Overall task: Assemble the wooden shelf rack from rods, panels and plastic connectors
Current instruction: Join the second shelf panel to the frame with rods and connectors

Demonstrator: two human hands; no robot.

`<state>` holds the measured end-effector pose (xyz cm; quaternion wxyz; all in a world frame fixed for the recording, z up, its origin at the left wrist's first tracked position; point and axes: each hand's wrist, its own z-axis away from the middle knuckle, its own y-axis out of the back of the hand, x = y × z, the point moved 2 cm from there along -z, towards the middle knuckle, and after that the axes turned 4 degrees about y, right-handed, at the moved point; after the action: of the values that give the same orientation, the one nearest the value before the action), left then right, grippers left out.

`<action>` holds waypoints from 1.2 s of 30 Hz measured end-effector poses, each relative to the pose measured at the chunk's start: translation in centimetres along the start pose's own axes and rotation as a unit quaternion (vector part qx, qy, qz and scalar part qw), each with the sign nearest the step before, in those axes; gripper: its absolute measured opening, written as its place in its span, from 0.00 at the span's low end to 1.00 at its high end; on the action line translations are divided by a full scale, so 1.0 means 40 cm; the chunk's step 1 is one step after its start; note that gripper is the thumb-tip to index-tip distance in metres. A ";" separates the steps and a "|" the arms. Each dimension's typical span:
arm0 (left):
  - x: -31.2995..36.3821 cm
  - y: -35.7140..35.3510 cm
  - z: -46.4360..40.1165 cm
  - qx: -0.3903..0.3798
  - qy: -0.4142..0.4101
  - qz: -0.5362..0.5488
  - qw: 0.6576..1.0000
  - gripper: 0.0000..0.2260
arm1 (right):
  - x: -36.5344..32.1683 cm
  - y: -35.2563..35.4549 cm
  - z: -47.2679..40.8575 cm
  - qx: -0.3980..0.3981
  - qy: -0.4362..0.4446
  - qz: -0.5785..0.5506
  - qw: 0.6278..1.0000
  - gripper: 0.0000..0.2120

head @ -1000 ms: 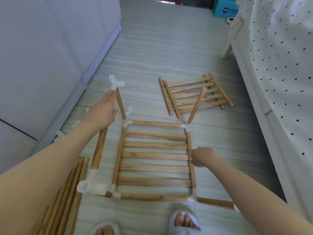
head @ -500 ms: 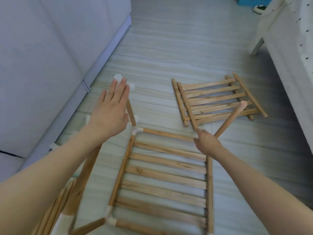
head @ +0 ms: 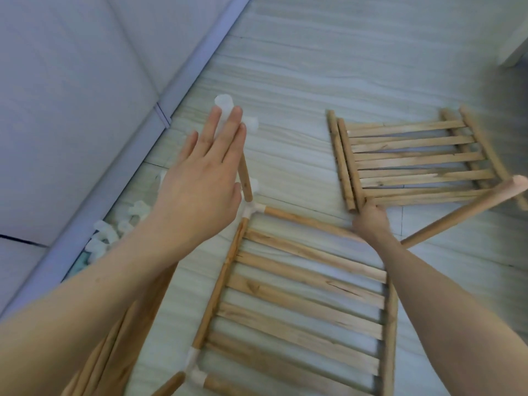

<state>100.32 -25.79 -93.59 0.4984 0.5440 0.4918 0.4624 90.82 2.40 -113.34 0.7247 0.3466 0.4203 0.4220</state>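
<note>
Two bare hands work over a slatted wooden shelf panel [head: 303, 292] lying flat on a pale striped floor [head: 314, 67]. White plastic connectors join the panel's frame rods at the corners: one shows at the far left corner [head: 251, 210], another at the near left corner [head: 197, 377].

The left hand [head: 200, 178] is spread flat, its fingers [head: 228, 130] straight and close together, holding nothing. It lies over an upright rod [head: 245, 178] that rises from the far left connector, and the fingertips appear to rest against the white connector on the rod's top end [head: 224, 102] (real contact or only overlap cannot be told).

The right hand [head: 371, 221] sits at the panel's far right corner with its fingers curled under. It seems to grip the base of a second rod [head: 463, 210] that leans away to the right, or the joint itself; the hand hides which.

Judging from this, the step in hand is seating the corner uprights. To do it well, the leaning rod should be brought square to the panel before it is pushed home, with the flat left hand steadying the other upright so the frame does not twist.

A second slatted panel [head: 414, 158] lies flat beyond the right hand. Loose white connectors [head: 114, 230] sit along the base of a grey cabinet [head: 71, 95] on the left, and spare rods [head: 108, 352] lie at the lower left.
</note>
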 end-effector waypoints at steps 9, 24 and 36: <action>0.005 0.010 -0.002 -0.006 0.009 0.015 1.000 0.30 | -0.115 0.163 0.016 0.061 0.105 -0.132 0.984 0.15; 0.052 0.196 0.090 0.012 0.249 0.561 0.790 0.22 | -0.190 0.405 0.569 0.174 0.395 -0.131 0.892 0.16; -0.037 0.444 0.381 0.223 0.353 0.370 0.830 0.27 | -0.049 0.526 1.042 0.159 0.569 0.127 0.797 0.14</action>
<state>116.66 -28.95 -77.05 -0.0525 0.5811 0.4863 0.6505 121.10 2.95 -77.75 0.2295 0.2042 0.7704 0.5587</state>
